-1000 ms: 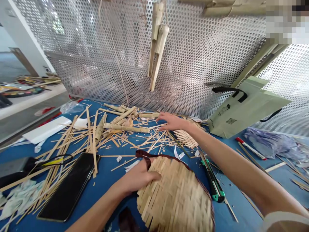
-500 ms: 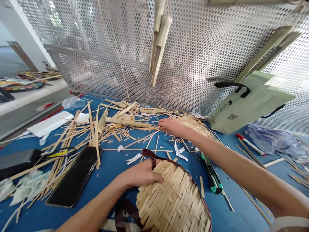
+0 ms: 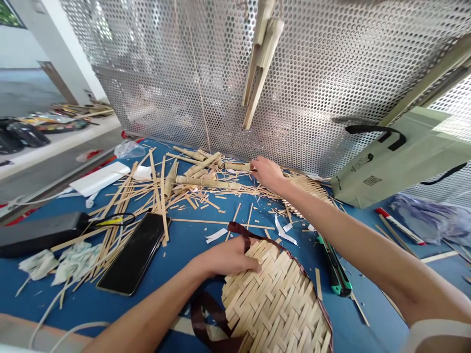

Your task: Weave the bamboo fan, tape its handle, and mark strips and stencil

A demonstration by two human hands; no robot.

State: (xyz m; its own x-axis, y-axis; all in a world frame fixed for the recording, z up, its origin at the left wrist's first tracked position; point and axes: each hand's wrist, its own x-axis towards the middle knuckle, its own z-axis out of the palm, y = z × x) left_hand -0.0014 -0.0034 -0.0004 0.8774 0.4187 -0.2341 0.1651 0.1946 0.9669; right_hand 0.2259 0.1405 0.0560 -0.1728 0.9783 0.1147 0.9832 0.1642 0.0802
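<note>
2 hands are busy. The left hand (image 3: 235, 257) grips the woven mat (image 3: 279, 299) at its edge, low in view, thumb pressed on top. The right hand (image 3: 268, 175) is curled beside the bamboo bits (image 3: 235, 166); I cannot tell if it holds any. It seems to be picking there, which calls for careful fingers. The green bag's (image 3: 401, 164) inside is hidden.

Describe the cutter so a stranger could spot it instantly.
Start with the blue table, then find the woven piece in the left hand. The cutter lies right of it; its black-and-green body stands out from the pale strips nearby.
</note>
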